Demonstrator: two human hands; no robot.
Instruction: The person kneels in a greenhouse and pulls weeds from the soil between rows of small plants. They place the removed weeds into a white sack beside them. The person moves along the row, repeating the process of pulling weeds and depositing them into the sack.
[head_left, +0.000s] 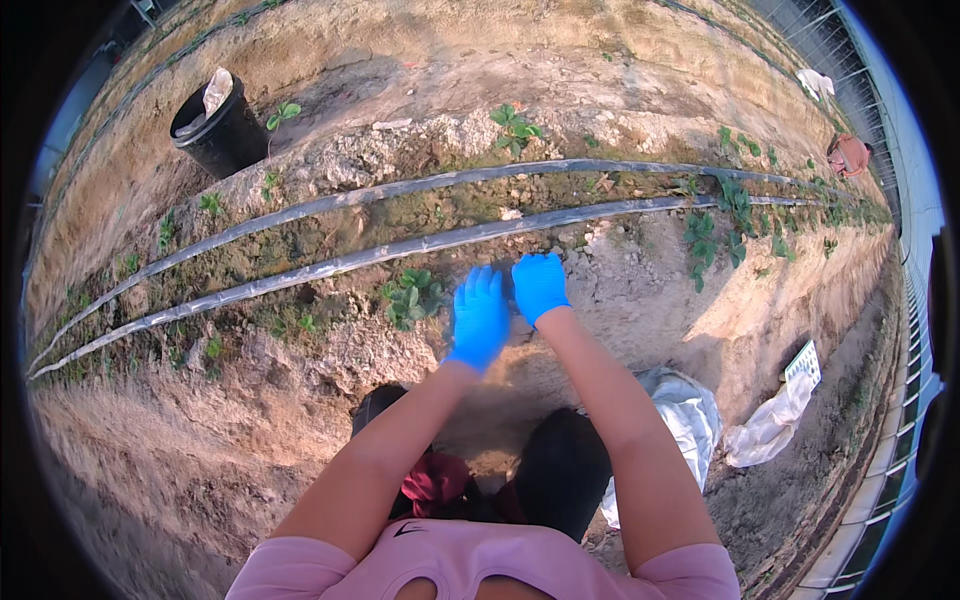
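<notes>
My left hand (478, 319), in a blue disposable glove, lies palm down over the soil of a raised bed (630, 262), fingers stretched out. It is slightly blurred, and nothing shows in it. Just left of it grows a leafy green plant (412, 300) that looks like a strawberry plant. Close by on the right, my right hand (540, 289), gloved the same way, is curled with its knuckles up against the soil. Its fingertips and anything under them are hidden. Beyond both hands, a flat dark drip irrigation tape (450, 238) runs along the bed.
A second drip tape (420, 184) lies farther back. At the far left stands a black bucket (221, 135) with whitish material inside. Crumpled pale sheeting (682, 412) and a white plastic bag (772, 424) lie at right. More plants (701, 240) grow along the bed. Another person (849, 155) is far right.
</notes>
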